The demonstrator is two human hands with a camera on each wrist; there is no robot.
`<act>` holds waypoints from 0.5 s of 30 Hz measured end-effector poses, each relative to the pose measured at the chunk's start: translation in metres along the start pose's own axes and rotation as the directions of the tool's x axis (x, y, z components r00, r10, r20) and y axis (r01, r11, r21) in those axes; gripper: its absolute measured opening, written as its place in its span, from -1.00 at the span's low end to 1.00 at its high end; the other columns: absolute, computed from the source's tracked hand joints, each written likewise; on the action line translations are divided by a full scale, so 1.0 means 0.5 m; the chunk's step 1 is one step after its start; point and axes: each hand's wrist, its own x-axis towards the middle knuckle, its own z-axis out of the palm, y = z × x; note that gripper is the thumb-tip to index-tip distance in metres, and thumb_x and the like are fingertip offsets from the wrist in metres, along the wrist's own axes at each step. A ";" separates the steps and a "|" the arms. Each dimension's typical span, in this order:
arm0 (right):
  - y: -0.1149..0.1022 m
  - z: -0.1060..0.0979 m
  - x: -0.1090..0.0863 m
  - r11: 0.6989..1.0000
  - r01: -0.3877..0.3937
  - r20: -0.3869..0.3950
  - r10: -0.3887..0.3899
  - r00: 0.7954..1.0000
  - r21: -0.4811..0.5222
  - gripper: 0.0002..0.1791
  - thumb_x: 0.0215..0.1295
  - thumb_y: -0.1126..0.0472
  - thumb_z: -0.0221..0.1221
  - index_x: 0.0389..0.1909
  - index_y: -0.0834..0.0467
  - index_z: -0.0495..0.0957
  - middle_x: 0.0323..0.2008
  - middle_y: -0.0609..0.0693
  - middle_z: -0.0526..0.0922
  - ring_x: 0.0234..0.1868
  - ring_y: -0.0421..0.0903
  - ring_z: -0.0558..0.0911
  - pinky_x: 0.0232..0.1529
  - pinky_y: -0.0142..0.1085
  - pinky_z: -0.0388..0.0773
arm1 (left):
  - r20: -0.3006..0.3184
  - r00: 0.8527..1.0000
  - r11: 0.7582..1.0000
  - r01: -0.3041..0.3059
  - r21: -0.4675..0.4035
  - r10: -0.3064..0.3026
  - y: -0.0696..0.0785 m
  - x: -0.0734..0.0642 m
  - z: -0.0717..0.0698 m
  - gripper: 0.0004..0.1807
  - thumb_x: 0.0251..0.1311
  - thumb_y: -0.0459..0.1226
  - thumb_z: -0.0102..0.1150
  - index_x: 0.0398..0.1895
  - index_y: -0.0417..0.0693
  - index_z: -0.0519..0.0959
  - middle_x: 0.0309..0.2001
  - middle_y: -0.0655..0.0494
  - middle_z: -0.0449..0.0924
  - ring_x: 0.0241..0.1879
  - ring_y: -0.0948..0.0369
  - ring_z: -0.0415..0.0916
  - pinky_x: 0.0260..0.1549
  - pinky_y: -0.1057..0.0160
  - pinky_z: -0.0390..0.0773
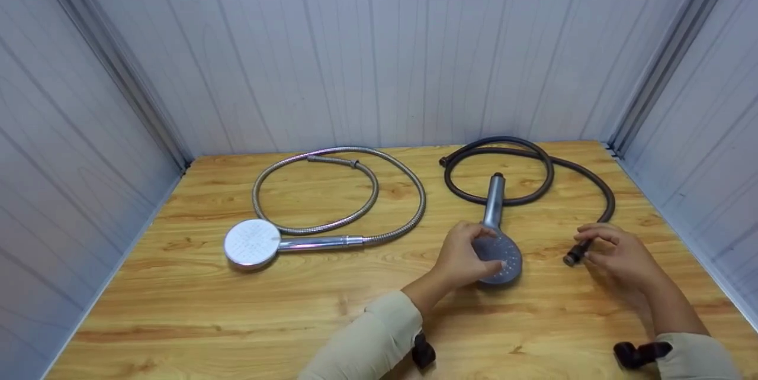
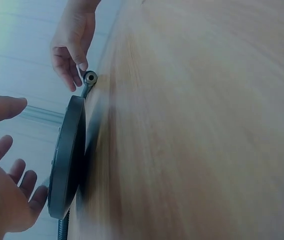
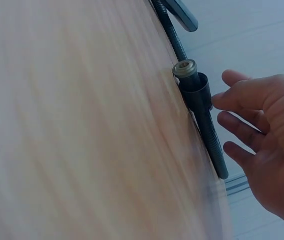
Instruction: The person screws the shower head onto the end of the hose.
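Note:
A dark grey shower head (image 1: pixel 500 267) lies on the table with its spray face up and its handle pointing to the back. My left hand (image 1: pixel 465 254) hovers over the left side of that face, thumb and fingers spread apart. In the left wrist view the hand (image 2: pixel 9 170) stands beside the round head (image 2: pixel 67 160). To the right, the connector end of a black hose (image 1: pixel 573 256) rests on the wood. My right hand (image 1: pixel 622 255) is beside it, fingers loosely bent, and in the right wrist view the thumb tip is right at the connector collar (image 3: pixel 197 92).
A chrome shower head (image 1: pixel 251 242) with a silver hose (image 1: pixel 423 199) attached lies at the left of the wooden table (image 1: pixel 249 315). The black hose loops (image 1: pixel 551 176) at the back right, under the grey handle. White panel walls (image 1: pixel 355 48) enclose the back and sides.

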 end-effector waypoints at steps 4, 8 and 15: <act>0.001 -0.002 0.000 1.000 -0.010 0.004 0.010 1.000 -0.010 -0.69 0.21 0.46 0.24 -0.01 0.28 0.61 0.19 0.25 0.41 0.06 -0.62 0.22 -0.11 -0.54 0.47 | -0.037 0.999 0.996 0.037 0.087 -0.034 -0.005 0.010 0.011 -0.45 -0.14 -0.10 0.55 0.01 0.10 0.61 -0.05 0.22 0.39 0.00 0.27 0.32 -0.05 0.35 0.42; 0.004 -0.003 0.000 0.999 -0.016 0.004 0.016 1.000 -0.039 -0.70 0.21 0.44 0.25 -0.02 0.24 0.63 0.19 0.23 0.44 0.10 -0.51 0.28 -0.07 -0.53 0.45 | -0.079 0.995 0.987 0.072 0.145 -0.061 -0.012 0.020 0.021 -0.41 -0.19 -0.04 0.57 0.01 0.14 0.60 -0.03 0.27 0.37 0.00 0.31 0.28 -0.04 0.34 0.41; 0.002 -0.006 -0.004 0.999 -0.035 0.046 0.034 0.998 0.032 -0.67 0.25 0.49 0.18 0.05 0.33 0.57 0.24 0.30 0.34 0.21 0.41 0.35 -0.13 -0.53 0.48 | -0.094 0.990 0.953 0.129 0.275 -0.107 -0.017 0.028 0.033 -0.13 -0.19 0.18 0.49 0.25 0.10 0.46 0.03 0.21 0.38 -0.02 0.28 0.27 -0.05 0.32 0.38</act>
